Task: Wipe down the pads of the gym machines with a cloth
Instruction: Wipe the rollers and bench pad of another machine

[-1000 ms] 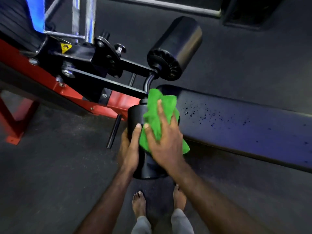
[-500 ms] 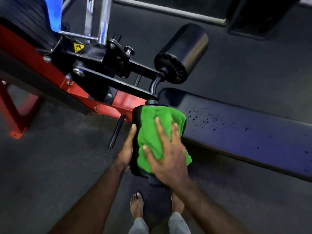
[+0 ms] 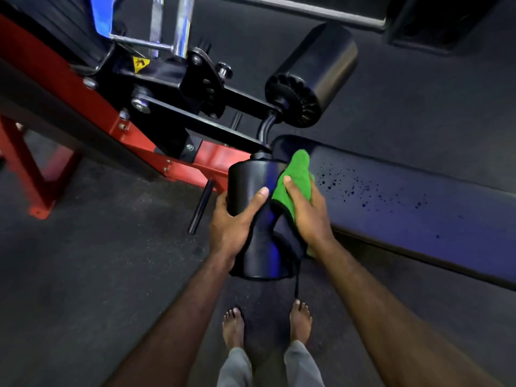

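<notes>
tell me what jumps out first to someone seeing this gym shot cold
The bright green microfibre cloth stands out at centre, pressed by the right hand against the right side of the near black cylindrical roller pad, which the left hand grips from the left. Behind, at left, runs the red steel machine frame; the long black bench pad, flecked with dark spots, stretches right.

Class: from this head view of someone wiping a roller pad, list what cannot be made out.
- Right side of the near roller pad: hidden by the green cloth and right hand.
- Left hand palm: pressed against the pad.
- Yellow warning sticker: too small to read.
- Bench pad: cut off at the right edge.
</notes>
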The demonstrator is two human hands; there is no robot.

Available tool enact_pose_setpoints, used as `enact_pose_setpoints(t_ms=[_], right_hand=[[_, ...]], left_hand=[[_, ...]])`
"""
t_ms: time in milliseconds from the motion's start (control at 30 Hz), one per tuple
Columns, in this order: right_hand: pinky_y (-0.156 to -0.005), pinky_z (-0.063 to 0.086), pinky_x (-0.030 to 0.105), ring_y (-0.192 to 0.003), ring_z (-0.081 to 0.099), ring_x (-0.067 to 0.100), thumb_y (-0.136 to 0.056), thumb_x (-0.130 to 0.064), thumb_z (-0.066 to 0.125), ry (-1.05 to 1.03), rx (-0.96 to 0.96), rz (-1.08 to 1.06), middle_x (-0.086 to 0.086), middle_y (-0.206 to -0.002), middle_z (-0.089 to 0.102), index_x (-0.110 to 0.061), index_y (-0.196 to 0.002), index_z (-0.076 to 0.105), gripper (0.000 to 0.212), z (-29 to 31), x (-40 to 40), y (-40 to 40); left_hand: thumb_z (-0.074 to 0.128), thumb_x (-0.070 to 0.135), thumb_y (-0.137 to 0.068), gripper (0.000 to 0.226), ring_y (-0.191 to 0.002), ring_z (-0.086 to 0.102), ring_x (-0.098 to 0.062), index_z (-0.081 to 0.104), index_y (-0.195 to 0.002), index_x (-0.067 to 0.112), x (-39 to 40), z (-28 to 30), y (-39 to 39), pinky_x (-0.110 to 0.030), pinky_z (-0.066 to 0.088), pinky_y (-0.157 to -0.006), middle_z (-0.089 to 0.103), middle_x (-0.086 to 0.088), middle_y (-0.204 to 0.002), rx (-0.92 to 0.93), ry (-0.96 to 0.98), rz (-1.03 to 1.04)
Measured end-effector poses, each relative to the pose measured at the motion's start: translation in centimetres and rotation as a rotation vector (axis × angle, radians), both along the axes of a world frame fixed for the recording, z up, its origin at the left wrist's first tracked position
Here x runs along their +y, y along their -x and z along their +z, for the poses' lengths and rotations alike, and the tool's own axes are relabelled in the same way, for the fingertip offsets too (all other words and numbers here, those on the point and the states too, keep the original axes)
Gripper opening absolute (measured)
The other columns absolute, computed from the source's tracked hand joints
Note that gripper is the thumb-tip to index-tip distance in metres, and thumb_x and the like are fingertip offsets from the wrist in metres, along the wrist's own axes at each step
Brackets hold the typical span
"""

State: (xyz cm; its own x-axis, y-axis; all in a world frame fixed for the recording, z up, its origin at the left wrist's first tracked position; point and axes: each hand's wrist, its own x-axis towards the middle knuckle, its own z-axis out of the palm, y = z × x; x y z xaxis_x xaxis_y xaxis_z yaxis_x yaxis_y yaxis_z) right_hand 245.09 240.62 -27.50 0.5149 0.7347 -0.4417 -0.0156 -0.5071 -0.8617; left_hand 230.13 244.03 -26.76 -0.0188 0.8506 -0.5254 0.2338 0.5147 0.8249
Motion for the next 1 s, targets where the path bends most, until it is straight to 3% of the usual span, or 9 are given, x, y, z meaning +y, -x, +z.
enact_pose_setpoints(t_ms=[133, 233, 400, 467, 600, 733, 833, 933, 1000], right_hand=[[-0.11, 0.046, 0.042, -0.132, 0.055, 0.021, -0.077, -0.085, 0.053, -0.003, -0.245, 0.105, 0.002, -0.152, 0.053, -0.048, -0.161, 0.015, 0.099, 1.5, -3.0, 3.9], [-0.11, 0.045, 0.038, -0.127, 0.057, 0.018, -0.075, -0.089, 0.057, 0.085, -0.129, 0.113, -0.005, -0.144, 0.058, -0.045, -0.161, 0.022, 0.103, 1.7, -5.8, 3.7], [-0.108, 0.047, 0.043, -0.113, 0.064, 0.022, -0.089, -0.075, 0.054, 0.212, 0.126, -0.047, 0.001, -0.122, 0.069, -0.019, -0.131, 0.067, 0.071, 0.6, 1.4, -0.2], [-0.107, 0.046, 0.034, -0.109, 0.061, 0.012, -0.089, -0.076, 0.057, 0.118, 0.001, -0.04, -0.012, -0.119, 0.067, -0.029, -0.139, 0.062, 0.069, 0.1, 0.4, 0.7], [-0.114, 0.045, 0.045, -0.116, 0.069, 0.012, -0.061, -0.097, 0.064, 0.174, 0.361, 0.003, -0.007, -0.123, 0.075, -0.031, -0.128, 0.073, 0.095, -2.6, -5.7, 1.2], [-0.106, 0.052, 0.046, -0.108, 0.074, 0.016, -0.073, -0.083, 0.068, 0.108, 0.308, -0.023, -0.006, -0.11, 0.079, -0.024, -0.119, 0.077, 0.075, -1.9, -1.7, -1.0], [-0.1, 0.05, 0.019, -0.108, 0.068, -0.004, -0.096, -0.056, 0.064, -0.005, 0.203, -0.022, -0.03, -0.107, 0.073, -0.035, -0.131, 0.067, 0.041, -0.7, -0.6, -0.2], [-0.088, 0.053, 0.02, -0.097, 0.071, 0.007, -0.103, -0.046, 0.057, 0.078, 0.419, -0.087, -0.016, -0.094, 0.077, -0.026, -0.107, 0.073, 0.025, -0.6, -4.4, 0.8], [-0.093, 0.054, 0.027, -0.103, 0.071, 0.017, -0.102, -0.045, 0.056, 0.143, 0.577, -0.114, 0.001, -0.105, 0.079, -0.016, -0.113, 0.075, 0.036, -0.8, -5.3, 0.5]], left_hand=[[0.079, 0.062, -0.08, 0.078, -0.128, 0.061, -0.034, 0.062, -0.138, 0.012, 0.9, -3.2, 2.7, -0.056, 0.04, -0.115, 0.066, -0.016, -0.136, -0.436, 0.28, -0.079], [0.072, 0.061, -0.085, 0.08, -0.134, 0.055, -0.036, 0.057, -0.142, 0.008, 1.3, -3.8, 3.1, -0.052, 0.038, -0.117, 0.059, -0.021, -0.142, -0.565, 0.333, -0.158], [0.075, 0.073, -0.072, 0.069, -0.1, 0.07, -0.016, 0.071, -0.113, 0.018, 0.5, -1.3, 2.2, -0.022, 0.053, -0.087, 0.075, 0.006, -0.104, -0.101, -0.058, 0.064], [0.07, 0.085, -0.064, 0.084, -0.106, 0.068, -0.011, 0.065, -0.124, 0.027, -0.7, 0.3, 1.3, -0.024, 0.052, -0.09, 0.072, 0.013, -0.113, 0.127, -0.109, -0.004], [0.084, 0.078, -0.053, 0.103, -0.112, 0.062, -0.009, 0.051, -0.138, 0.03, -2.3, 2.2, -0.9, -0.029, 0.048, -0.096, 0.063, 0.014, -0.127, 0.326, -0.144, -0.067], [0.09, 0.064, -0.058, 0.084, -0.108, 0.072, -0.023, 0.067, -0.125, 0.02, -0.6, -0.8, 0.9, -0.036, 0.058, -0.09, 0.075, 0.002, -0.115, -0.056, 0.042, -0.024], [0.082, 0.058, -0.077, 0.079, -0.129, 0.058, -0.041, 0.062, -0.137, 0.01, -0.7, -4.0, 3.6, -0.06, 0.043, -0.112, 0.064, -0.021, -0.136, -0.529, 0.319, -0.061], [0.079, 0.059, -0.079, 0.078, -0.123, 0.062, -0.036, 0.064, -0.134, 0.007, -0.7, -4.1, 4.0, -0.048, 0.051, -0.107, 0.068, -0.019, -0.129, -0.478, 0.315, -0.023], [0.083, 0.053, -0.077, 0.067, -0.109, 0.067, -0.022, 0.069, -0.124, 0.007, -0.3, -3.4, 3.5, -0.024, 0.056, -0.09, 0.074, -0.006, -0.112, -0.208, 0.041, 0.089]])
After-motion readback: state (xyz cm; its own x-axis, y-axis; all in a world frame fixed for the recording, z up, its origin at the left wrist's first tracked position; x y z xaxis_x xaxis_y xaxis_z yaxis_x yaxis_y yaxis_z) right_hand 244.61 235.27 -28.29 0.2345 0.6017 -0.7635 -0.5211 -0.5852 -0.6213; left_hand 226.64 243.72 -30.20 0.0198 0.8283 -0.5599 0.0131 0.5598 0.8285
